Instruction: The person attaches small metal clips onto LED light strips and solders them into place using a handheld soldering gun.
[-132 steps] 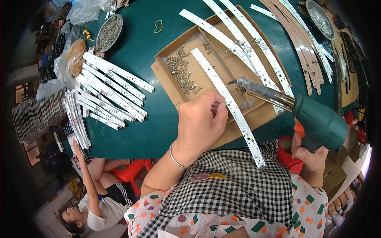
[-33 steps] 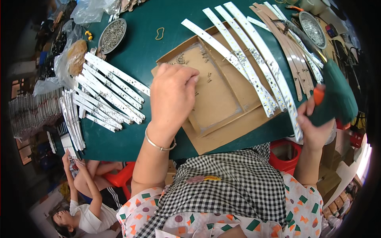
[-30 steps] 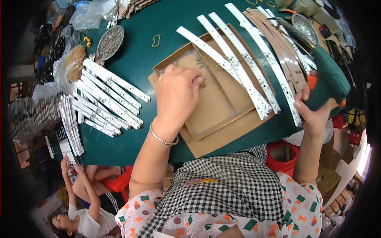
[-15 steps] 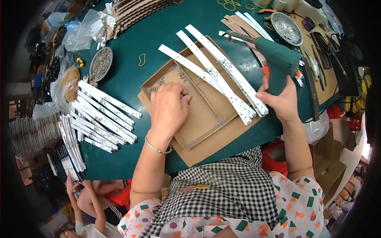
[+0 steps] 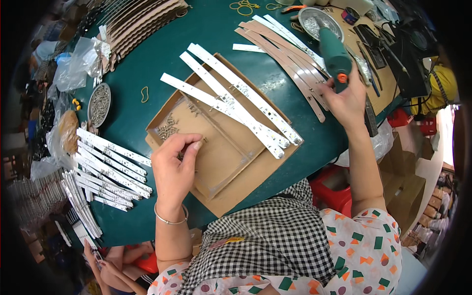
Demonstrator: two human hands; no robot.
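My left hand [image 5: 174, 164], a bangle on its wrist, is closed in a pinch above a shallow cardboard box [image 5: 219, 189]. What its fingers hold is too small to make out. Small metal pieces [image 5: 168, 129] are heaped in the box's far left part. Several white circuit-board strips [image 5: 260, 105] with small parts on them lie across the box. My right hand [image 5: 350, 101] grips a green pistol-shaped tool [image 5: 336, 53] with an orange button at its rear. The tool's nose reaches over a metal bowl [image 5: 306, 12] of silvery bits; its tip cannot be told apart.
More white strips [image 5: 110, 164] lie in rows at left, near a bowl of small metal pieces [image 5: 100, 104]. Tan strips [image 5: 290, 61] lie left of the tool. Corrugated stacks [image 5: 140, 22] stand at the back. Another person's hands [image 5: 96, 258] show at lower left.
My left hand has pulled back from the metal pieces toward me, now pinching. My right hand has swung the tool toward the silvery bowl. The view has shifted.
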